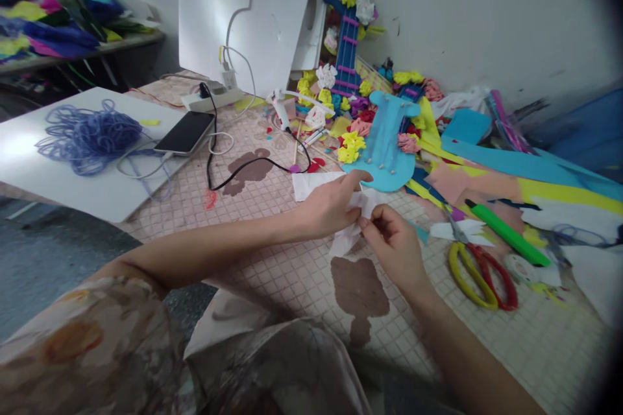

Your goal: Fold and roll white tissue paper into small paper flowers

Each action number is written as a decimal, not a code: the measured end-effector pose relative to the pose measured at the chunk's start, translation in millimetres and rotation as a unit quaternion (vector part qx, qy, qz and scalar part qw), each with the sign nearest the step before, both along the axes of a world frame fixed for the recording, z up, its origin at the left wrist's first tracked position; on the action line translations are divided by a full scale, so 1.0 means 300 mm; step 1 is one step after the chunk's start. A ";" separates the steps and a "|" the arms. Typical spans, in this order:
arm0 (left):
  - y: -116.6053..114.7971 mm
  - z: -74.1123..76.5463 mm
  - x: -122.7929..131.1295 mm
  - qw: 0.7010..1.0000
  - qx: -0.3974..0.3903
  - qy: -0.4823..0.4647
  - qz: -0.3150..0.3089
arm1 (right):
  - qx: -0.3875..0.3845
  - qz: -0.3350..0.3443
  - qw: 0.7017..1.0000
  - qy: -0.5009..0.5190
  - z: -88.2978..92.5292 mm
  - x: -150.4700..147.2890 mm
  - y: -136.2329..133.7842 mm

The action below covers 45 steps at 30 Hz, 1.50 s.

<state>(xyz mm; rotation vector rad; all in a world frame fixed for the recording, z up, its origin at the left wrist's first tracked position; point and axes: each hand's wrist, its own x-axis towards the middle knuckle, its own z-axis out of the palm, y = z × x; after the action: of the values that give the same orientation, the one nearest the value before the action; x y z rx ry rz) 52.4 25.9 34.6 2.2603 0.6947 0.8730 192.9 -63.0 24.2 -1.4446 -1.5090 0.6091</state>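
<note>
White crepe-like paper (346,240) is pinched between my two hands above the table, its ends spreading out to the left and downward. My left hand (335,204) grips it from the left, thumb and fingers closed on the paper. From the right, my right hand (395,243) pinches the same piece with thumb and index finger. Just beyond my hands lies a light-blue paper shape (389,149) with strings stretched across it. Yellow crumpled paper flowers (351,146) sit against its left side. The part of the paper between my fingers is partly hidden.
Scissors with yellow and red handles (479,275) and a green marker-like stick (509,232) lie right. A glue gun (280,110) with a black cord stands behind. A phone (185,132) and purple yarn (95,133) lie left. A blue decorated guitar neck (347,52) leans at the back.
</note>
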 end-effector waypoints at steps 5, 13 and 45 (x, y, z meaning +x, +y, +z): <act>0.002 -0.008 0.001 1.000 0.017 0.005 -0.005 | -0.003 0.011 1.000 0.012 -0.005 0.002 0.002; 0.002 -0.018 0.008 0.999 0.035 0.041 -0.007 | -0.006 0.013 1.000 0.006 -0.009 -0.003 0.005; 0.036 -0.041 0.014 0.999 0.013 -0.022 0.025 | -0.002 0.007 1.000 -0.008 -0.012 0.010 0.009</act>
<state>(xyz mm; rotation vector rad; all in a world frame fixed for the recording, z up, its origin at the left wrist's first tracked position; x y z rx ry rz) 56.7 36.7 22.4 2.2486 0.7274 0.9577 195.9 -60.4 20.5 -1.4455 -1.5332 0.6110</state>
